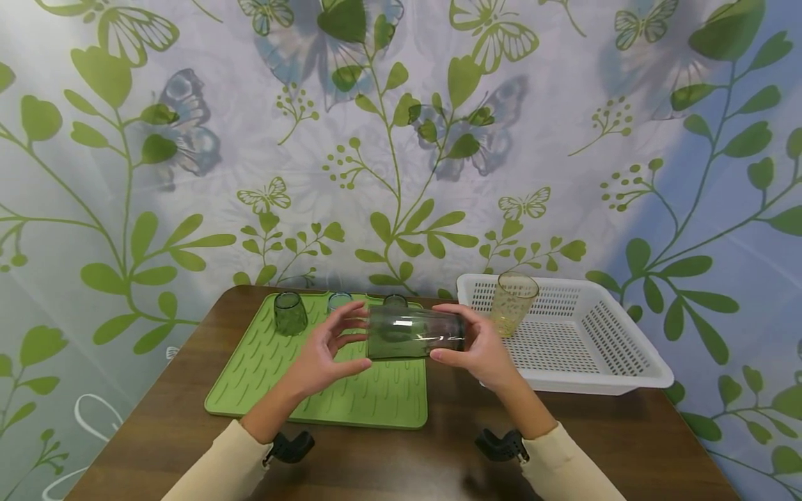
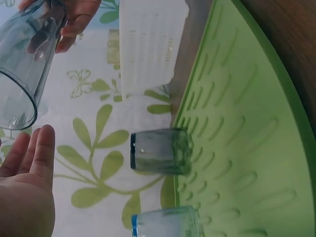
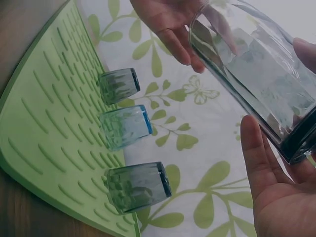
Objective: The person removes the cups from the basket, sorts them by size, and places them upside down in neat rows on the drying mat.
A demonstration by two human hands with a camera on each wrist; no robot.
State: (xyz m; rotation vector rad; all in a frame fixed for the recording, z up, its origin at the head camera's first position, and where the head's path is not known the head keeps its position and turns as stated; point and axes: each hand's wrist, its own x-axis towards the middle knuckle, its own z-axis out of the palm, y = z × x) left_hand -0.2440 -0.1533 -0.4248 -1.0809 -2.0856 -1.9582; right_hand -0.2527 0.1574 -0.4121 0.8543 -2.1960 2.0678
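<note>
A tall, smoky clear drinking glass (image 1: 413, 337) lies sideways in the air above the mat. My right hand (image 1: 482, 348) grips it around its thick base end, at the right. At the rim end, my left hand (image 1: 322, 355) has its fingers spread and nearly straight. The left wrist view shows a small gap between those fingertips (image 2: 45, 136) and the rim. Below is a green drying mat (image 1: 370, 407) with three small tumblers along its back: a dark one (image 3: 138, 187), a blue-rimmed one (image 3: 126, 127) and another dark one (image 3: 118, 86).
At the right on the brown wooden table (image 1: 401, 459) stands a white plastic basket (image 1: 635, 379). A yellowish patterned glass (image 1: 515, 306) is upright inside its left part. A leaf-and-butterfly patterned cloth (image 1: 401, 174) hangs behind the table.
</note>
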